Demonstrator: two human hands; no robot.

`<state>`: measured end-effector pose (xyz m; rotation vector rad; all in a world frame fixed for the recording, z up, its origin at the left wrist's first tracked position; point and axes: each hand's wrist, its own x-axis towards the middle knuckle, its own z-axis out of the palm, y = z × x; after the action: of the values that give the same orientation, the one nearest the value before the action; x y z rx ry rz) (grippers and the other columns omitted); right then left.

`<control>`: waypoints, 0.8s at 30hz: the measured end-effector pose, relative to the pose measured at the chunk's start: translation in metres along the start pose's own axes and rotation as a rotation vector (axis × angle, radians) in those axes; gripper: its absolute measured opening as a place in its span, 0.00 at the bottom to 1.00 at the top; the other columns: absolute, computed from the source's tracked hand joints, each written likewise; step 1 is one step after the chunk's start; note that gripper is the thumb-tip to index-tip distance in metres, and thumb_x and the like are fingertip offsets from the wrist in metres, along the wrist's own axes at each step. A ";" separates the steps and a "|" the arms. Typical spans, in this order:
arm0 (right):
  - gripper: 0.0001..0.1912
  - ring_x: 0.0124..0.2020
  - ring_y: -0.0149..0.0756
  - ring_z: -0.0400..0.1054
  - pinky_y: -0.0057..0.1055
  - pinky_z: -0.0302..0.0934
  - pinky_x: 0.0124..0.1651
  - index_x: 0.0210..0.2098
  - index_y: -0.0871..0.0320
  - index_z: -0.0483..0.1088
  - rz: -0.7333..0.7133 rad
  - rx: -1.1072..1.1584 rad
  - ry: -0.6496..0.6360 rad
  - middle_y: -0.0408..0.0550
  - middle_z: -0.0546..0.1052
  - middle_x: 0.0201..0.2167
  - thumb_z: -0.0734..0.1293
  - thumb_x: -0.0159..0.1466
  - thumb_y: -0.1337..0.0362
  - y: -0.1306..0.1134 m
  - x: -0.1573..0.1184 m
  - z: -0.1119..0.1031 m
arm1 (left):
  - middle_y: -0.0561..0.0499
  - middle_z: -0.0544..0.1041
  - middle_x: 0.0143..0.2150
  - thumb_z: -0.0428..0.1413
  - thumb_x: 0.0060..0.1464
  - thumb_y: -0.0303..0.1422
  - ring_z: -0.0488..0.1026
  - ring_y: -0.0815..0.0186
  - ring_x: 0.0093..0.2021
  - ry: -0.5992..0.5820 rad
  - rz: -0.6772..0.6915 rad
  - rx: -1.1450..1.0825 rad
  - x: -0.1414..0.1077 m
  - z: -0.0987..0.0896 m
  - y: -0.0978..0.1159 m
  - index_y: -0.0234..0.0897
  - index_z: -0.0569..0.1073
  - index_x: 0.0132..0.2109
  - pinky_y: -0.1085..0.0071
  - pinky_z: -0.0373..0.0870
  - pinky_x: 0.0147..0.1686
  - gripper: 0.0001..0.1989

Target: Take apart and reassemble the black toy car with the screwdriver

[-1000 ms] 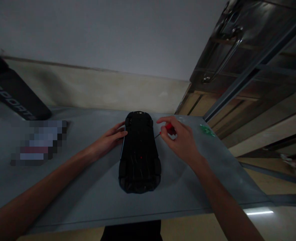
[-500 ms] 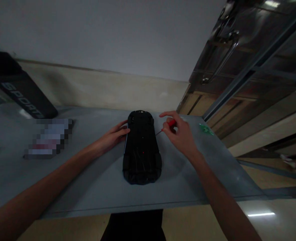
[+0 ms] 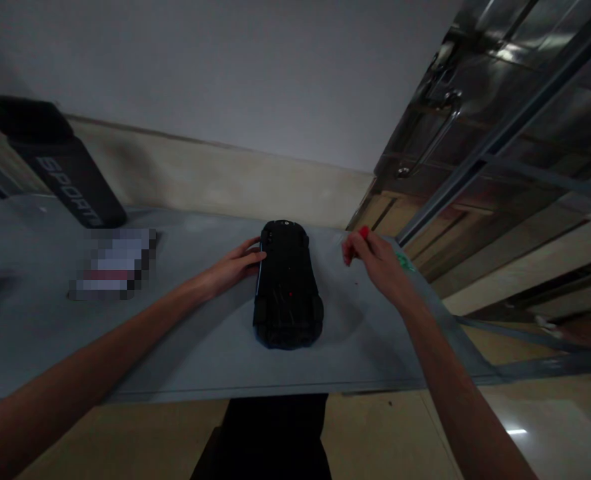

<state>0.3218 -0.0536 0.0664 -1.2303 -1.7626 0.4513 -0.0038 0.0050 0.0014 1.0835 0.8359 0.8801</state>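
Observation:
A black toy car (image 3: 288,280) lies upside down on the grey table, its wheels and flat underside facing up. My left hand (image 3: 233,268) grips its left side, with the thumb over the edge and the fingers along the flank. To the right of the car, my right hand (image 3: 379,265) is closed round a screwdriver (image 3: 364,232) whose red handle shows above the fingers. The screwdriver's shaft is mostly hidden. A tiny dark speck (image 3: 356,283) lies on the table below this hand, too small to name.
A black bottle marked SPORT (image 3: 78,173) stands at the back left, near a blurred-out flat object (image 3: 115,263). Beyond my right hand lies a small green item (image 3: 405,262). A wall closes off the table's back; a metal frame (image 3: 445,200) rises at the right.
My right hand has drawn away from the car's right side with the screwdriver, moving right. My left hand keeps its hold on the car. The view has shifted slightly.

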 end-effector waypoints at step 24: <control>0.20 0.32 0.51 0.82 0.45 0.72 0.37 0.35 0.48 0.83 0.032 -0.380 -0.141 0.51 0.88 0.33 0.71 0.75 0.42 0.066 -0.064 -0.044 | 0.40 0.79 0.74 0.71 0.65 0.36 0.74 0.48 0.76 -0.015 0.003 -0.021 0.004 0.001 -0.002 0.44 0.75 0.74 0.54 0.71 0.75 0.33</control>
<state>0.4001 -0.0895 0.0122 -1.5224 -2.0137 0.2295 -0.0013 0.0079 -0.0013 1.0718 0.8113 0.8803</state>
